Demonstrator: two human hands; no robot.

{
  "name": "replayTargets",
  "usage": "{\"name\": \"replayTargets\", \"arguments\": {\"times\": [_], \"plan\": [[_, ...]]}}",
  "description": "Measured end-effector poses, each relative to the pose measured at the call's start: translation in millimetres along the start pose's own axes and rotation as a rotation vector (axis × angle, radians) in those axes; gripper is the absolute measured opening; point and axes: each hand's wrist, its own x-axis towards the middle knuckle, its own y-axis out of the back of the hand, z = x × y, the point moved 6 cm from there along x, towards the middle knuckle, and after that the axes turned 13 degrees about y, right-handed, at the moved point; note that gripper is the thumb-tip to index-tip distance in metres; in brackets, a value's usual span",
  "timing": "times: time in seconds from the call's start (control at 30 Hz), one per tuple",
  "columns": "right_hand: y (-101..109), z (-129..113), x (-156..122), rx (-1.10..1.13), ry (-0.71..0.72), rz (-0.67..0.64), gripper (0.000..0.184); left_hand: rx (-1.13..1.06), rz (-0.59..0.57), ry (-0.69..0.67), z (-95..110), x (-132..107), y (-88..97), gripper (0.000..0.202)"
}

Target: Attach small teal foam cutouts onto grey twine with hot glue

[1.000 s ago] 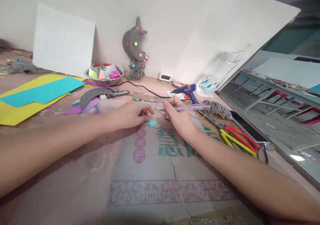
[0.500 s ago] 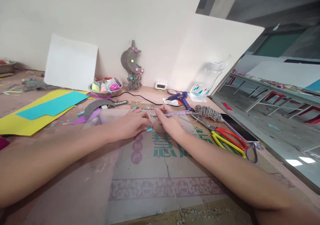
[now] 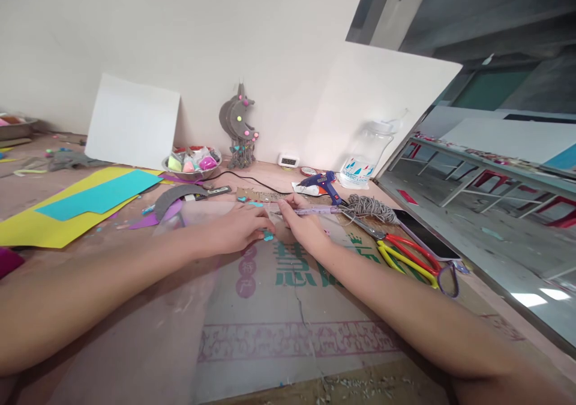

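Observation:
My left hand (image 3: 240,228) rests on a clear plastic sheet (image 3: 148,321), its fingers bent and closed around a small turquoise piece (image 3: 269,236) that shows at the fingertips. Just to its right, my right hand (image 3: 306,225) grips a slim pale-purple pen (image 3: 317,210), its thin tip pointing left toward the left hand. More turquoise bits (image 3: 255,204) lie just beyond the left hand. Beneath the sheet is printed cardboard (image 3: 270,309) with green and purple marks.
Right of my hands lie scissors (image 3: 409,255) with red and yellow handles, grey yarn (image 3: 371,208), a phone (image 3: 425,235) and a blue glue gun (image 3: 321,184). A bowl of clay packs (image 3: 193,164), a grey felt strip (image 3: 177,198) and yellow sheets (image 3: 85,207) are on the left.
The view has shifted slightly, so the background sits a little lower. Both hands stay in nearly the same place, with the pen still in the right one.

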Motion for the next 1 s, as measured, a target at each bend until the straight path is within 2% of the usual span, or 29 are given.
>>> {"name": "replayTargets", "arguments": {"times": [0.1, 0.27, 0.47, 0.63, 0.8, 1.0], "plan": [[-1.6, 1.8, 0.3, 0.015, 0.011, -0.018, 0.029, -0.013, 0.005, 0.017, -1.9, 0.7, 0.7, 0.021], [-0.6, 6.9, 2.0, 0.009, -0.011, 0.0, 0.028, 0.052, 0.053, 0.02, 1.8, -0.3, 1.4, 0.027], [-0.1, 9.5, 3.3, -0.004, -0.012, 0.005, 0.03, 0.095, 0.094, 0.02, 6.5, 0.8, -2.8, 0.026], [2.9, 3.5, 2.2, -0.019, -0.018, 0.018, 0.03, 0.008, 0.076, 0.018, 1.2, 2.8, 0.4, 0.023], [5.5, 1.8, 1.5, -0.04, -0.045, 0.03, 0.029, -0.061, 0.003, -0.022, -1.0, 2.2, 3.8, 0.033], [4.2, 1.0, 0.9, -0.037, -0.042, 0.021, 0.03, -0.028, 0.044, 0.003, 3.5, 2.1, 2.5, 0.026]]}}
